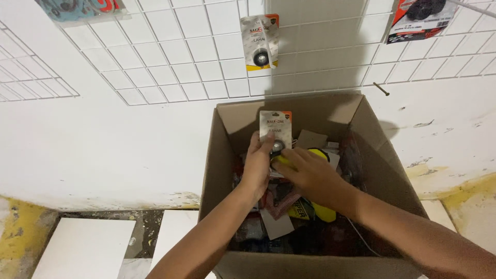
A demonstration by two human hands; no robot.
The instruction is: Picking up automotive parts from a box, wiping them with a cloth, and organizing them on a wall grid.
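Upright, the small carded packet stands with its long axis vertical, rising above the left hand, whose fingers pinch its lower edge over the open cardboard box. Just to the right and slightly below, the right hand presses on a yellow item among the packets; whether it is grasping is unclear. Left is nearer.

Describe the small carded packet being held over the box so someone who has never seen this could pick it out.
Find the open cardboard box against the white wall. Above its jumbled contents, the left hand holds up a small packet by its lower edge. It is a pale card with an orange corner and a round dark part, matching the one hanging on the wire grid.
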